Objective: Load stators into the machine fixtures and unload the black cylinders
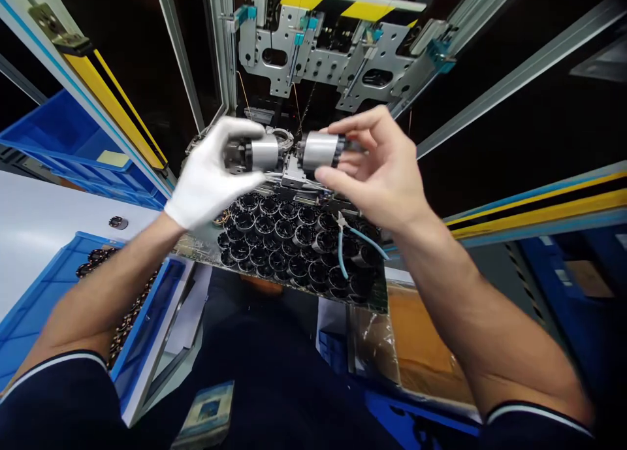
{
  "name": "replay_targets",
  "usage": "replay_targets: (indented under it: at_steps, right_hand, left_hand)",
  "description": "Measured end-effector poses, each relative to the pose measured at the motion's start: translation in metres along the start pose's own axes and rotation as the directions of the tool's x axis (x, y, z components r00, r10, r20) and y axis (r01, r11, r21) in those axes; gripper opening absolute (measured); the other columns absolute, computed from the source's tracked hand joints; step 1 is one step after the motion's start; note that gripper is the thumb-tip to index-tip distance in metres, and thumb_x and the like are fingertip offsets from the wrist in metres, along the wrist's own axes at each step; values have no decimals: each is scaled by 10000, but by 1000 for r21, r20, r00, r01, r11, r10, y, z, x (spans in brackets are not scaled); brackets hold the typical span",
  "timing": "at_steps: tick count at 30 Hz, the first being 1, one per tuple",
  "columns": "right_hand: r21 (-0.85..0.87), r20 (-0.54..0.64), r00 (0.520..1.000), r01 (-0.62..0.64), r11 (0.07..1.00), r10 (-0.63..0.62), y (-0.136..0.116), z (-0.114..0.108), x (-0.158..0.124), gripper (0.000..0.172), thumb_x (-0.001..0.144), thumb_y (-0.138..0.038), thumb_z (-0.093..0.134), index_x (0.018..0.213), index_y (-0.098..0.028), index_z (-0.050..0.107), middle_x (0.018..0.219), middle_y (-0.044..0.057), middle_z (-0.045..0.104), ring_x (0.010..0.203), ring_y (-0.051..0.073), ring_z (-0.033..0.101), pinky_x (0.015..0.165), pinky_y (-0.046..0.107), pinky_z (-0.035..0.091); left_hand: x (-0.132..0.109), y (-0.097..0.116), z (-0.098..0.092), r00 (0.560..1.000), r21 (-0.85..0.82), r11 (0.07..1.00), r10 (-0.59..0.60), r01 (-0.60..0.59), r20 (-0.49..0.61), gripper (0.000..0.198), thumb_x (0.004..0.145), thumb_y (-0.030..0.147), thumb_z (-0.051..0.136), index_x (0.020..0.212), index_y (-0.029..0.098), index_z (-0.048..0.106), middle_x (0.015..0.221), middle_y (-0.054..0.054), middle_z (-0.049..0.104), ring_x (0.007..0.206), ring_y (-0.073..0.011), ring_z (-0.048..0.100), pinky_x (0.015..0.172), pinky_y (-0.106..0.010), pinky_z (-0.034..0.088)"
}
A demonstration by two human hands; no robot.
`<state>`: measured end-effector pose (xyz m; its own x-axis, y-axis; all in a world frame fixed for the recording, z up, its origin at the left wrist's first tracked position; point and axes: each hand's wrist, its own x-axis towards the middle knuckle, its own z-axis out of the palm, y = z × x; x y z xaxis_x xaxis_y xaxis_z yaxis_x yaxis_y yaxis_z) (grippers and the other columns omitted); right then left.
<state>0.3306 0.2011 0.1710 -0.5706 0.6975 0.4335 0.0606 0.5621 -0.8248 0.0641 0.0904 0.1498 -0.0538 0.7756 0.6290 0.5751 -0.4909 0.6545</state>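
In a white glove, my left hand (208,169) grips a motor stator (265,153), a silver cylinder with black ends, between thumb and fingers. My bare right hand (385,166) has its thumb and fingers closed around a second, similar stator (319,151). The two cylinders lie sideways with a small gap between them, in front of a metal fixture (294,172). Below the hands, several more black-rimmed stators (284,229) stand upright in close rows. Light-blue-handled cutting pliers (341,241) rest on top of those rows at the right.
Behind the hands is a machine plate (323,61) with yellow-black striping. Frame posts with yellow strips (115,110) flank both sides. A blue bin (147,322) of small copper-coloured parts is at the left, near a lone part (117,223). Cardboard (426,345) lies lower right.
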Motion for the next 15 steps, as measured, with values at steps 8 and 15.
replay_targets:
  at_steps: [8,15]
  right_hand:
    - [-582,59,997,2,813,40,108,27,163,597,791,-502,1014,1271,-294,726,1281,81,830,1189,364,756,1170,684,614]
    - [-675,204,972,57,735,113,185,43,208,679,619,-511,1113,1151,-220,807,1169,128,839,1240,463,768,1190,755,596]
  left_hand:
    - [140,-186,-37,954,446,846,-288,293,-80,766,524,649,992,1176,347,729,1153,134,818,1003,-202,566,1128,-507,531]
    - [149,-259,-35,887,545,767,-454,339,88,920,376,816,984,1137,345,770,985,126,828,973,-192,611,1051,-400,538]
